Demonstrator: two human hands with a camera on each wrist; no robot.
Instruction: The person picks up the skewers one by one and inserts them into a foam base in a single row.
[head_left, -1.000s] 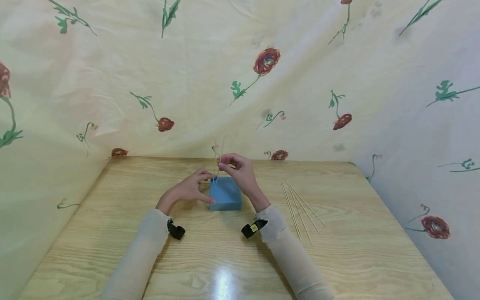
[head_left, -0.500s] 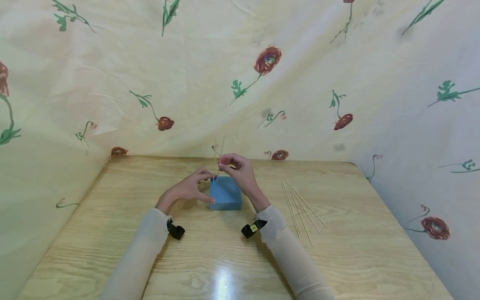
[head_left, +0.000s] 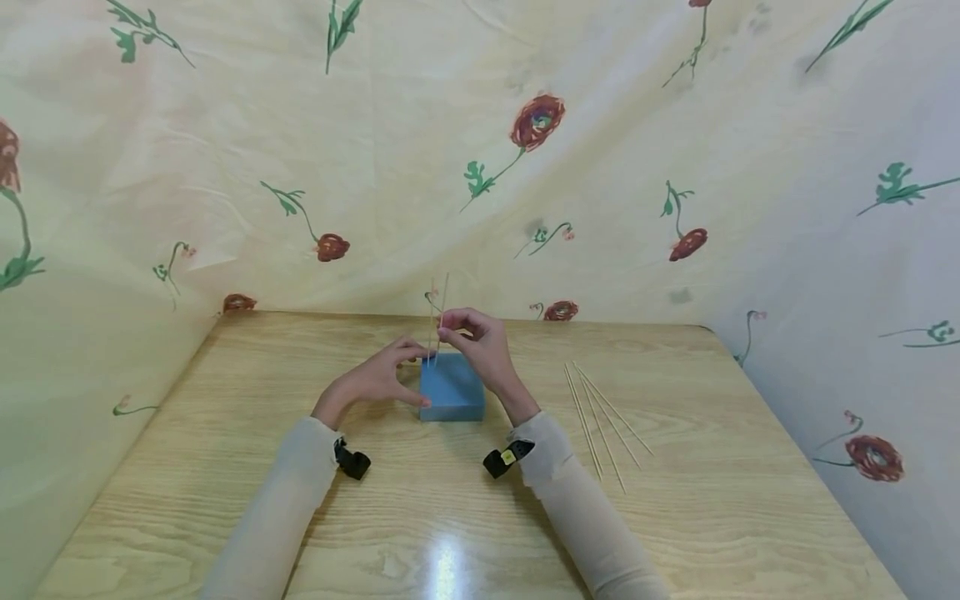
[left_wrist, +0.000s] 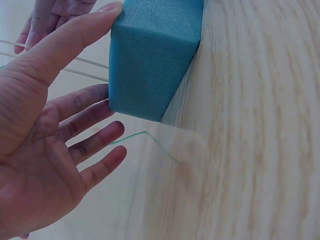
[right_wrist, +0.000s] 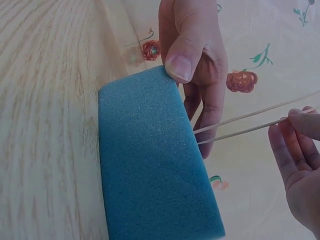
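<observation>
Blue block (head_left: 453, 387) on desk (head_left: 375, 525), toward far edge; two thin sticks (head_left: 445, 293) meet its top near left edge.
Left hand (head_left: 375, 375) clamps block's left side between thumb and fingers; right hand (head_left: 486, 350) pinches one stick; loose sticks (head_left: 583, 421) lie toward desk's right edge.

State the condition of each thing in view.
Blue foam block: flat on the wooden table
Left hand: gripping the block
Pinched stick: leaning slightly
Right hand: pinching that stick
Unheld stick: standing upright from the block
Four loose thin sticks: fanned on the table
Floral cloth: hanging, creased
</observation>
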